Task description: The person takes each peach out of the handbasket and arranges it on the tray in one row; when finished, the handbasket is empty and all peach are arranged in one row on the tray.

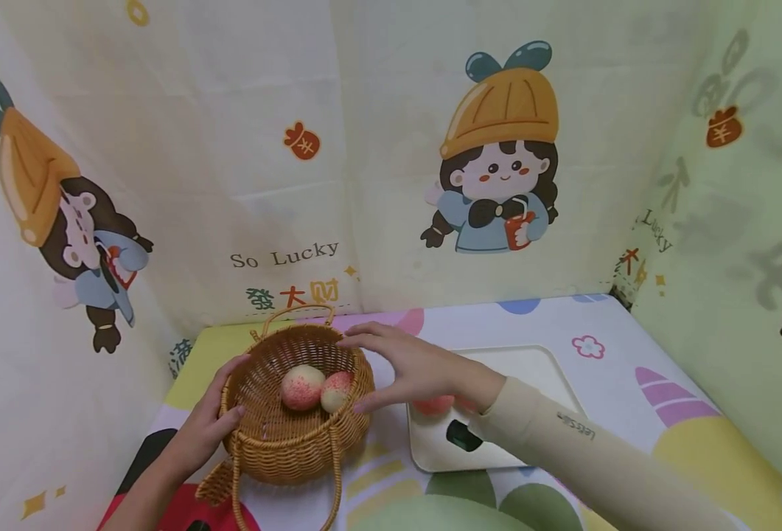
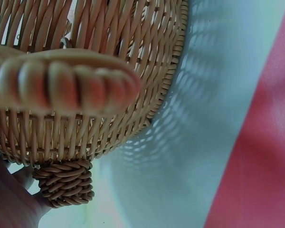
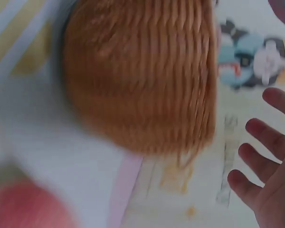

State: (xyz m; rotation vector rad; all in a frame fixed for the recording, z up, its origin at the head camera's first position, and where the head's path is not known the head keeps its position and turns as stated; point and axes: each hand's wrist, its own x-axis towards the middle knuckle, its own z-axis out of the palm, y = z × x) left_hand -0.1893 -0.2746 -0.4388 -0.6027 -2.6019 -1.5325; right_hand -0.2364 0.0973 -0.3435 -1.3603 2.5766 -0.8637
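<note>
A brown wicker basket stands on the table, holding two pink-and-cream peaches. At its left side is my left hand, which grips the rim with the thumb over the edge. The left wrist view shows part of that hand beside a woven basket lug. My right hand hovers at the basket's right rim, fingers spread and holding nothing. Those spread fingers also appear in the right wrist view, beyond the blurred basket.
To the right lies a white tray with reddish fruit partly hidden by my right arm. A black patch shows on it. Printed cloth walls enclose the table's back and sides. The basket's loop handles hang outward.
</note>
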